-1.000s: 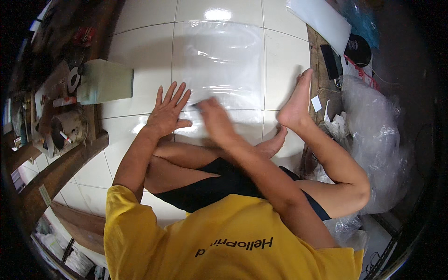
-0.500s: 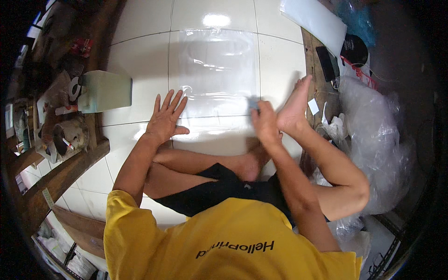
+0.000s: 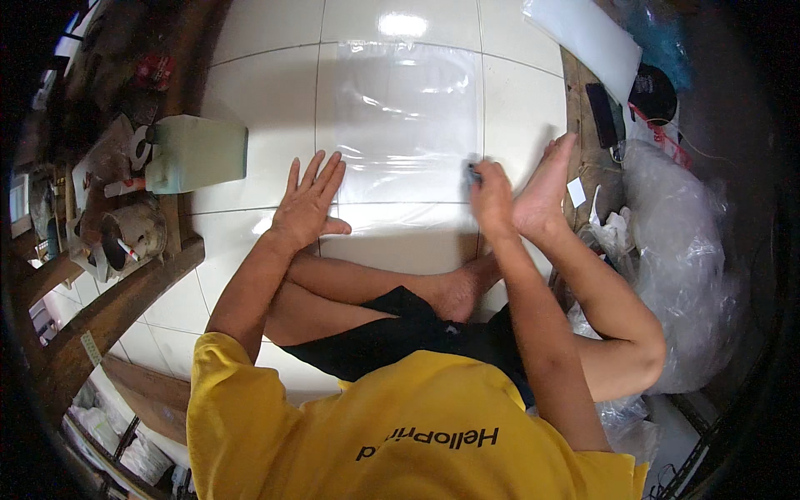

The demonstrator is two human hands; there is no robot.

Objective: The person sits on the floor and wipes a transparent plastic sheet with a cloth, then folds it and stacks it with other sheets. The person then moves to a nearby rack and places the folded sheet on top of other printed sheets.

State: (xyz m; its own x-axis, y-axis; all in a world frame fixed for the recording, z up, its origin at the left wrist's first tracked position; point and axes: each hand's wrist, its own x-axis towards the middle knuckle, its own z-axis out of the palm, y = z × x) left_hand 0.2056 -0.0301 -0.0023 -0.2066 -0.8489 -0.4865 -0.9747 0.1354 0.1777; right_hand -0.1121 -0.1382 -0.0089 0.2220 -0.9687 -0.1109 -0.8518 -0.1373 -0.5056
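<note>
A clear plastic sheet or bag [image 3: 408,104] lies flat on the white tiled floor in front of me, wrinkled and shiny with reflections. My left hand [image 3: 310,208] rests palm down at its near left edge, fingers stretched and thumb out to the side. By the sheet's near right edge, my right hand [image 3: 493,200] has its fingers closed around a small dark grey object [image 3: 474,173]. Only one end of that object shows past the fingers, so its kind is unclear. My bare foot [image 3: 546,183] stands just right of this hand.
A pale green block-shaped container [image 3: 200,154] stands at the left, near a wooden frame [image 3: 125,304] and a tub [image 3: 133,237]. Along the right lie a white sheet stack [image 3: 587,46], a black phone [image 3: 600,112], a black round thing [image 3: 652,93] and crumpled clear plastic [image 3: 679,250].
The whole view has shifted, so everything appears slightly farther right. My right hand and its small object stay by the sheet's right edge, now less blurred. The left hand remains flat.
</note>
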